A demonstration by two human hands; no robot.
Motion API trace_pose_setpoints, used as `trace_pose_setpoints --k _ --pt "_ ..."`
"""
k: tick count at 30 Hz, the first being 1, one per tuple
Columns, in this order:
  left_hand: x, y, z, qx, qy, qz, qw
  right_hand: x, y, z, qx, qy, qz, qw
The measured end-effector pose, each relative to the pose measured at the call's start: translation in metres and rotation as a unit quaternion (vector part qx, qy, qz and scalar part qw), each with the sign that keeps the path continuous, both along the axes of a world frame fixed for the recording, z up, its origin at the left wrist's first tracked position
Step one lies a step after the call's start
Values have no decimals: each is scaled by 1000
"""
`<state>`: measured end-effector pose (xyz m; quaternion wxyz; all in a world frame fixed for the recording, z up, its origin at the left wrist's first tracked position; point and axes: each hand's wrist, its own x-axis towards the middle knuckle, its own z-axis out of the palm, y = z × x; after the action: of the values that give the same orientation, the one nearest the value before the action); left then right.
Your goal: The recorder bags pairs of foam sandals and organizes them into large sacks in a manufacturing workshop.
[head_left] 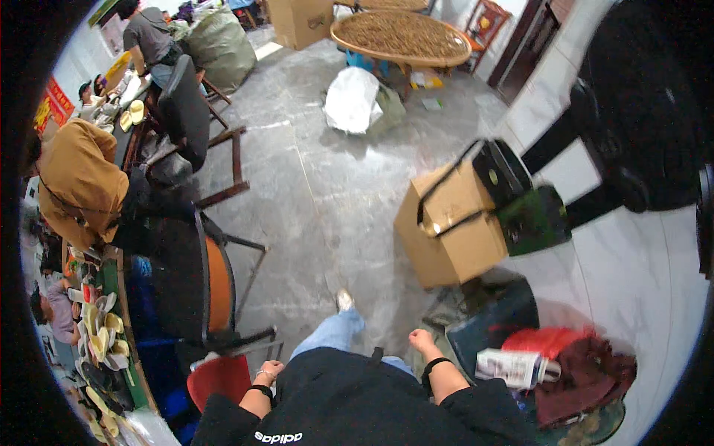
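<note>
My left hand (271, 370), with a bracelet and a black band at the wrist, hangs beside my body near a red seat (218, 379). Its fingers are curled in, and nothing shows in them. On the other side my right hand (422, 340) is loosely closed with no object visible in it, a black band further up the arm. It is nearest to a dark seat (494, 321) but apart from it. Below me one light shoe (344, 300) and a blue trouser leg (327, 334) reach forward on the grey floor.
A cardboard box (431, 249) bears a black strapped bag (502, 175) at right. Beyond stand a round tray of brown pieces (401, 37) and a white sack (352, 100). Chairs (219, 282) and seated people line a bench with shoe parts (100, 334) at left.
</note>
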<state>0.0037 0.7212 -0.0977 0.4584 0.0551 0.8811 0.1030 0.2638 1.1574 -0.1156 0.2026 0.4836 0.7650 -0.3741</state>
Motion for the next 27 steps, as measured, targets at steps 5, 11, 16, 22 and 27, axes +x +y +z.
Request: trace_pose_setpoints --k 5,11,16,22,27 --pt "-160 121 21 62 111 23 992 -174 90 30 49 150 -6 987" --pt "-326 302 61 183 182 -12 966 -295 165 44 46 89 18 995" --pt "-419 384 60 204 149 -9 967 -364 258 -15 3 68 -17 998" --pt "-494 369 21 50 145 -52 987 -488 399 10 140 98 -32 985" --pt "-531 415 48 163 -21 313 935 -550 470 3 40 128 -130 982"
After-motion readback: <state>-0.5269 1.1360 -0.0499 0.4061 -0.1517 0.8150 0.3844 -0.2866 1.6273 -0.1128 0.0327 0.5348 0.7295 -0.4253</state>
